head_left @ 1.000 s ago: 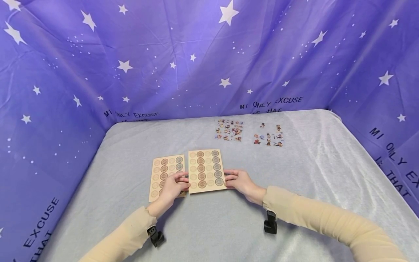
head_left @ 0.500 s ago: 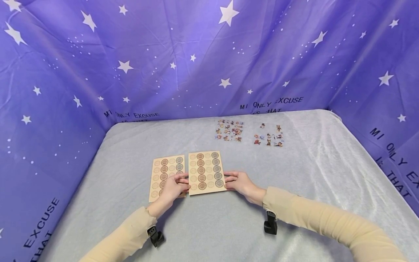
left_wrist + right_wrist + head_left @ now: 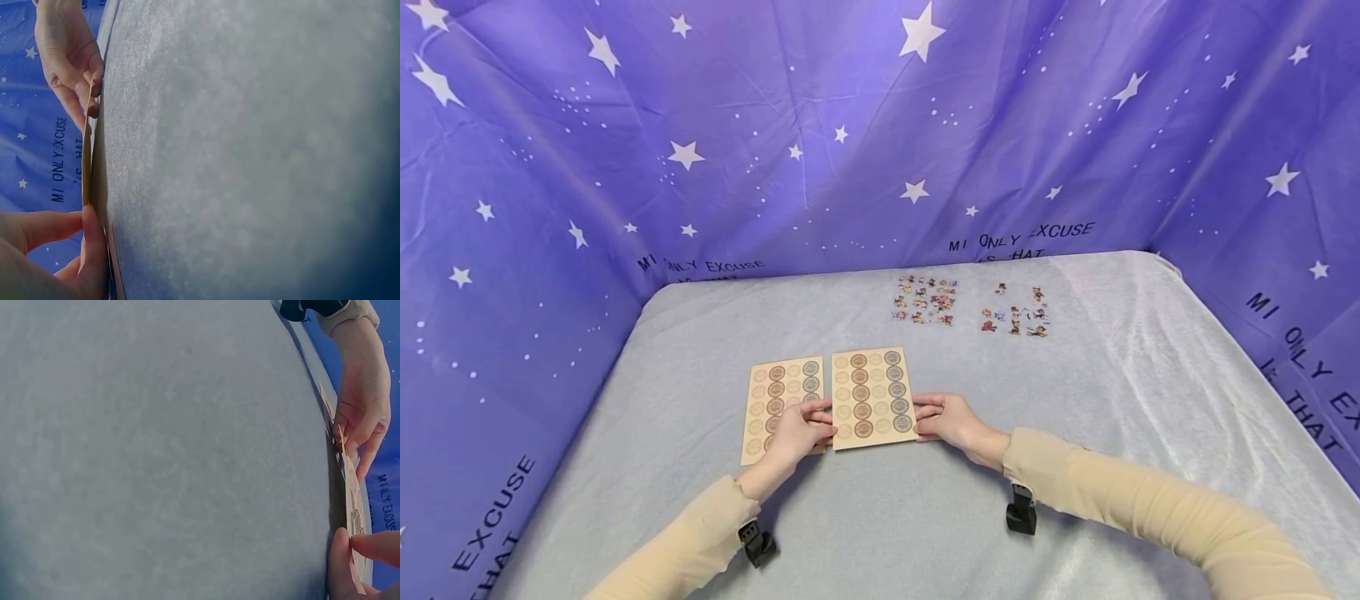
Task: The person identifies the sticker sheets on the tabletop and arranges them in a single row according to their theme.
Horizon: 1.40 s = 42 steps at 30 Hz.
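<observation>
- Beige sleeves cover both forearms, the left and the right, which angle inward from the near side.
- The left hand reaches over part of a kraft seal-sticker sheet on the cloth; thumb and fingers pinch the left edge of a second sheet, the held sheet.
- The right hand, turned inward, pinches the opposite edge, so the held sheet spans the hands, just above the gray tablecloth.
- A narrow gap separates the two sheets' facing edges; bare cloth stretches beyond both.
- Farther off, near the table's back edge, lie two clear character-sticker sheets.
- A starry purple curtain stands behind.
</observation>
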{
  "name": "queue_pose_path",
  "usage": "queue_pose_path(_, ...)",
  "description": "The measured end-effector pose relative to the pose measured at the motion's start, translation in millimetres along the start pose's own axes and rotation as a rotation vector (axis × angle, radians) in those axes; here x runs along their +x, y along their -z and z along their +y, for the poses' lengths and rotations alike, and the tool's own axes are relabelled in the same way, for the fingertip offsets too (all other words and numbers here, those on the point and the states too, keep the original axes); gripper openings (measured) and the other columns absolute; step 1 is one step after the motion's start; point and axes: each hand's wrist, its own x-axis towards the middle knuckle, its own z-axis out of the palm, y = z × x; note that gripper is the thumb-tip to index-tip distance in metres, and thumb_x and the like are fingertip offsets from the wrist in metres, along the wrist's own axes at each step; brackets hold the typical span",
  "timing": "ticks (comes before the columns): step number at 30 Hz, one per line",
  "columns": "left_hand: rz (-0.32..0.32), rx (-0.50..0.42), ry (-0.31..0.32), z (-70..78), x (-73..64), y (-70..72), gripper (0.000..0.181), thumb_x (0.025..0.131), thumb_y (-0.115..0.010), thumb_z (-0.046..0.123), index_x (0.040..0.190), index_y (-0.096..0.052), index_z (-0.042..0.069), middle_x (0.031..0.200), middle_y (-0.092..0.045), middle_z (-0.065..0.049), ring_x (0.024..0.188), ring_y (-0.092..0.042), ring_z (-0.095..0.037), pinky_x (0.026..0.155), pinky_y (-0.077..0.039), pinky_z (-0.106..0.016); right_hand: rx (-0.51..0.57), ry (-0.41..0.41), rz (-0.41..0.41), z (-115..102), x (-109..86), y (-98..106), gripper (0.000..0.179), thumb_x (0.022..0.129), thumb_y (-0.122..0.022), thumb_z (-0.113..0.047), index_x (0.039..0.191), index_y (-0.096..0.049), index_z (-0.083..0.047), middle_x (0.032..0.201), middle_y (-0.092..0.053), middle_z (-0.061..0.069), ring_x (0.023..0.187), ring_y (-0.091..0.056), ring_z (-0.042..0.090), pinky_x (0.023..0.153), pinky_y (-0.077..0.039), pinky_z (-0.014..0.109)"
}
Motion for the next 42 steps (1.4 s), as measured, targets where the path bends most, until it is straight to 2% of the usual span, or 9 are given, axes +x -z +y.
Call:
queue_pose_path(4, -0.003, 0.014, 0.019, 0.9, -1.8, 0.2, 0.043, 0.071, -0.058, -0.015, 0.113, -0.054, -0.009, 0.072, -0.055, -0.004, 0.050, -0.055, -0.009, 0.047, -0.049, -0.021, -0.017, 0.090, -0.053, 4.1, -0.8, 4.0, 0.046, 0.074, -0.059, 0.010, 0.118, -0.046, 0.013, 0.080, -0.064, 0.011, 0.071, -0.062, 0.014, 0.064, -0.053, 0.029)
queue_pose_path(7, 0.000, 0.018, 0.023, 2.5, -3.4, 0.9, 0.042, 0.071, -0.058, -0.014, 0.113, -0.054, -0.009, 0.073, -0.056, -0.005, 0.049, -0.054, -0.009, 0.046, -0.049, -0.022, -0.080, 0.127, -0.071, 2.8, -2.1, 6.7, 0.045, 0.074, -0.059, 0.009, 0.116, -0.046, 0.016, 0.084, -0.064, 0.017, 0.073, -0.062, 0.016, 0.066, -0.053, 0.029)
queue_pose_path(8, 0.004, 0.018, 0.020, 2.9, -3.7, 1.3, 0.041, 0.071, -0.058, -0.014, 0.112, -0.054, -0.010, 0.074, -0.057, -0.006, 0.049, -0.054, -0.009, 0.046, -0.049, -0.023, -0.118, 0.112, -0.060, -0.7, -3.9, 6.2, 0.044, 0.074, -0.057, 0.009, 0.115, -0.046, 0.018, 0.086, -0.063, 0.021, 0.075, -0.062, 0.018, 0.068, -0.053, 0.030)
queue_pose_path(11, 0.023, 0.026, -0.017, 4.2, -3.4, 2.7, 0.040, 0.071, -0.058, -0.014, 0.110, -0.054, -0.011, 0.076, -0.060, -0.010, 0.049, -0.054, -0.010, 0.047, -0.050, -0.023, -0.229, 0.147, -0.068, -5.0, -6.9, 9.9, 0.040, 0.074, -0.056, 0.007, 0.112, -0.049, 0.019, 0.091, -0.061, 0.025, 0.079, -0.060, 0.019, 0.069, -0.052, 0.028)
queue_pose_path(15, 0.040, 0.058, -0.069, 6.5, -0.6, 3.9, 0.038, 0.071, -0.055, -0.012, 0.109, -0.055, -0.012, 0.080, -0.062, -0.014, 0.055, -0.057, -0.013, 0.049, -0.051, -0.025, -0.310, 0.165, -0.063, -9.0, -11.0, 17.7, 0.038, 0.073, -0.056, 0.004, 0.108, -0.053, 0.016, 0.095, -0.060, 0.024, 0.079, -0.059, 0.017, 0.068, -0.051, 0.026)
queue_pose_path(24, -0.009, 0.146, -0.144, 21.8, 9.0, 2.1, 0.033, 0.077, -0.055, -0.005, 0.109, -0.057, -0.008, 0.087, -0.060, -0.018, 0.068, -0.059, -0.025, 0.060, -0.053, -0.033, -0.260, 0.133, -0.032, -17.0, -0.4, 40.7, 0.038, 0.079, -0.057, 0.002, 0.114, -0.049, 0.014, 0.103, -0.057, 0.026, 0.082, -0.060, 0.028, 0.070, -0.052, 0.035)
queue_pose_path(32, -0.051, 0.156, -0.176, 39.7, 17.0, -0.8, 0.036, 0.078, -0.052, -0.003, 0.113, -0.055, -0.007, 0.093, -0.059, -0.020, 0.082, -0.057, -0.031, 0.070, -0.051, -0.040, -0.259, 0.122, -0.010, -26.6, 5.2, 53.3, 0.040, 0.080, -0.057, 0.000, 0.117, -0.047, 0.012, 0.099, -0.058, 0.024, 0.081, -0.059, 0.032, 0.072, -0.052, 0.038)
queue_pose_path(36, -0.076, 0.174, -0.202, 45.9, 25.3, -2.1, 0.036, 0.078, -0.050, -0.002, 0.114, -0.053, -0.008, 0.094, -0.058, -0.021, 0.084, -0.056, -0.034, 0.071, -0.051, -0.039, -0.255, 0.128, 0.007, -29.3, 9.2, 59.3, 0.040, 0.081, -0.056, 0.000, 0.118, -0.046, 0.012, 0.100, -0.058, 0.024, 0.081, -0.059, 0.033, 0.073, -0.051, 0.039)
queue_pose_path(42, -0.067, 0.187, -0.234, 50.7, 38.7, -8.2, 0.036, 0.078, -0.049, -0.003, 0.113, -0.055, -0.007, 0.092, -0.060, -0.020, 0.084, -0.057, -0.035, 0.072, -0.051, -0.041, -0.264, 0.143, 0.041, -31.2, 14.6, 67.4, 0.041, 0.081, -0.055, -0.001, 0.119, -0.046, 0.011, 0.101, -0.058, 0.024, 0.086, -0.057, 0.036, 0.075, -0.051, 0.040)
